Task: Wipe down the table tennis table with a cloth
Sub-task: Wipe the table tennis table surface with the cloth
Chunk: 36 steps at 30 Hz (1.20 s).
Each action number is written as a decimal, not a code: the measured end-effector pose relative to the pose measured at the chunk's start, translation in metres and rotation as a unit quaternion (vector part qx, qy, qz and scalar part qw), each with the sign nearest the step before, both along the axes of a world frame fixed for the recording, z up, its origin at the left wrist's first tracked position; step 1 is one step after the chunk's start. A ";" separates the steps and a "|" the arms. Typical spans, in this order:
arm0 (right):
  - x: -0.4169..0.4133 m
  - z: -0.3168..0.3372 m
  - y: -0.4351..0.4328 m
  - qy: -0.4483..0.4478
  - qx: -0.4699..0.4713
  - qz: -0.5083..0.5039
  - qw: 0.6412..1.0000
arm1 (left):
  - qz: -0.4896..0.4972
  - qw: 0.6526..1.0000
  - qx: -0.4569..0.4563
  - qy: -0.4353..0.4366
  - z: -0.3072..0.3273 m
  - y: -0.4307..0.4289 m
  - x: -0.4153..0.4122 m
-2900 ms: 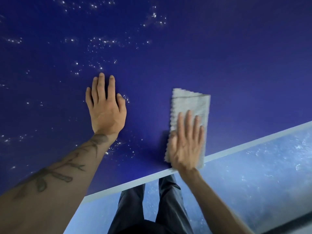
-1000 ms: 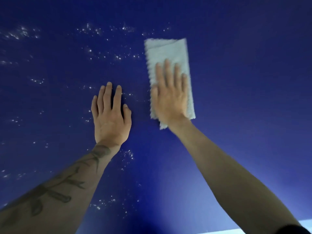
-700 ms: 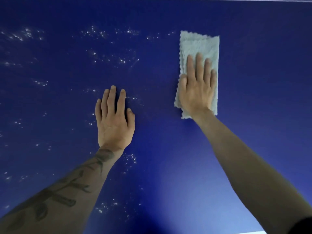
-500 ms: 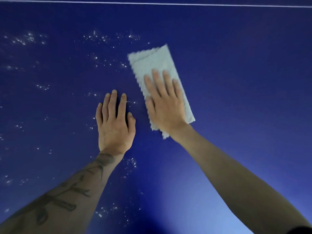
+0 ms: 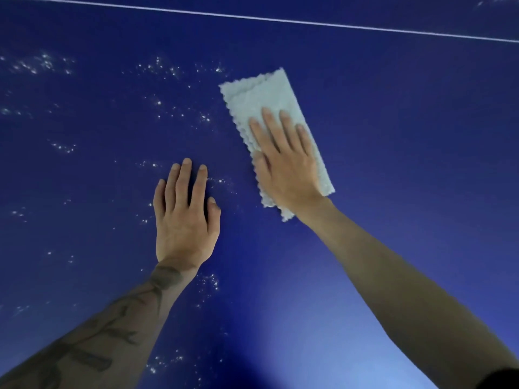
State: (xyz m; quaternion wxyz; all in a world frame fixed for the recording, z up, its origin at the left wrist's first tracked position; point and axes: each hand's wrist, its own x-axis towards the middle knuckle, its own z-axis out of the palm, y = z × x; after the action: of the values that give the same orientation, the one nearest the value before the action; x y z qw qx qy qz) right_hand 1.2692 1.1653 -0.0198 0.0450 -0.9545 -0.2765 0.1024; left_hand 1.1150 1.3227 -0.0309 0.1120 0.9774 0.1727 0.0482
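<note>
- Right hand (image 5: 286, 167) lies flat with its fingers straight and slightly spread. Its palm presses down on the cloth and grips nothing.
- Cloth (image 5: 266, 96) is pale, folded into a long strip with scalloped edges. It lies flat on the table under that hand, running from 11 o'clock to 5 o'clock, and its far half shows beyond the fingertips.
- It looks soft, light and limp, so it would likely bunch if pushed by one edge. Broad palm pressure over its middle seems the surest hold.
- Left hand (image 5: 185, 220), at 8 o'clock from the right hand, rests flat on bare tabletop with straight fingers. It holds nothing and is probably bracing.
- Table (image 5: 407, 164) is dark blue and looks hard and smooth. White specks (image 5: 168, 71) scatter from 9 to 11 o'clock of the cloth and around the left hand.
- Thin white line (image 5: 280, 20) crosses at 12 o'clock.
</note>
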 end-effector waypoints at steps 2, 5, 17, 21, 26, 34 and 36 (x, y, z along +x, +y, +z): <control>0.017 0.001 -0.026 0.008 -0.011 -0.063 0.998 | 0.001 1.000 -0.001 0.002 -0.001 0.001 -0.001; 0.064 0.002 -0.026 -0.003 0.013 -0.197 0.980 | 0.000 1.000 -0.001 0.007 -0.002 0.002 -0.001; 0.013 0.000 -0.014 0.005 -0.006 -0.073 0.997 | -0.002 1.000 0.001 -0.007 -0.002 0.003 -0.003; 0.039 0.003 0.012 0.000 0.030 -0.204 0.978 | -0.008 1.000 0.003 -0.017 -0.004 0.003 -0.005; -0.036 0.004 0.041 0.002 0.014 -0.097 0.995 | -0.022 0.999 -0.041 -0.017 0.000 0.010 -0.005; 0.006 0.003 0.022 0.008 0.027 -0.268 0.963 | 0.003 1.000 -0.016 0.002 0.009 0.101 -0.017; 0.020 0.003 0.051 0.007 0.033 -0.261 0.965 | 0.012 1.000 -0.008 0.012 0.003 0.117 -0.019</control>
State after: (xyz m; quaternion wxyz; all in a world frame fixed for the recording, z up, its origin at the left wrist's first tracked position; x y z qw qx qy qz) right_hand 1.2890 1.2168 -0.0167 0.1033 -0.9909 -0.0206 0.0843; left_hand 1.0956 1.4396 -0.0282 0.1176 0.9748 0.1859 0.0364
